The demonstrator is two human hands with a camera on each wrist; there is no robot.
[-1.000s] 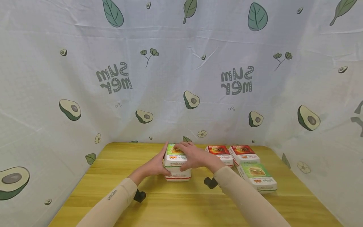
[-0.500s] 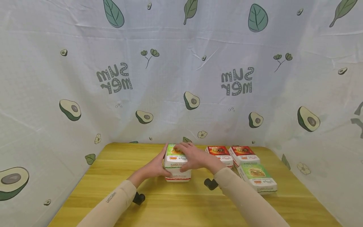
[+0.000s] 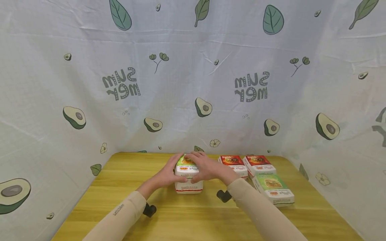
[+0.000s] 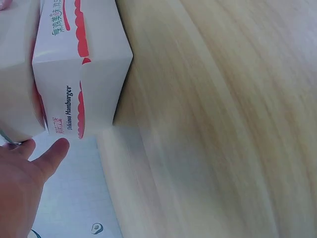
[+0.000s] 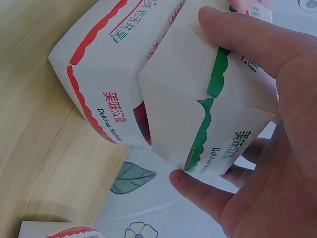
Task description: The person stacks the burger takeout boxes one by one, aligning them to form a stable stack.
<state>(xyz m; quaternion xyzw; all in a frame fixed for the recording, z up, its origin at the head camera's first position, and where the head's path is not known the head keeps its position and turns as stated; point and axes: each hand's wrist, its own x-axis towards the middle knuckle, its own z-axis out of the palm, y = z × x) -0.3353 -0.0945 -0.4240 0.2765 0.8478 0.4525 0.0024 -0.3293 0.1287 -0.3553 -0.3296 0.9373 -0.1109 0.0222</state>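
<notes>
A green-and-white hamburger box (image 3: 184, 169) sits on a red-trimmed hamburger box (image 3: 189, 188) at the table's back middle. My left hand (image 3: 166, 174) holds the green box from its left, thumb across the front near the seam between the boxes. From the right, my right hand (image 3: 208, 167) grips the same box, fingers over its top and thumb on the front. In the right wrist view, the upper box (image 5: 173, 94) stands slightly askew over the lower one (image 5: 101, 74). The left wrist view shows fingertips (image 4: 58, 148) close to the corner of the red-trimmed box (image 4: 74, 64).
Right of the stack, two red-topped hamburger boxes (image 3: 231, 160) stand side by side at the back. Another green box (image 3: 273, 187) lies angled in front of them. The wooden table (image 3: 187, 221) meets a printed curtain (image 3: 178, 83) behind and at both sides.
My left hand has shifted right on the green box, its thumb sliding up and inward along the front and its fingers drawing over the top left. The right hand and the stack stay put.
</notes>
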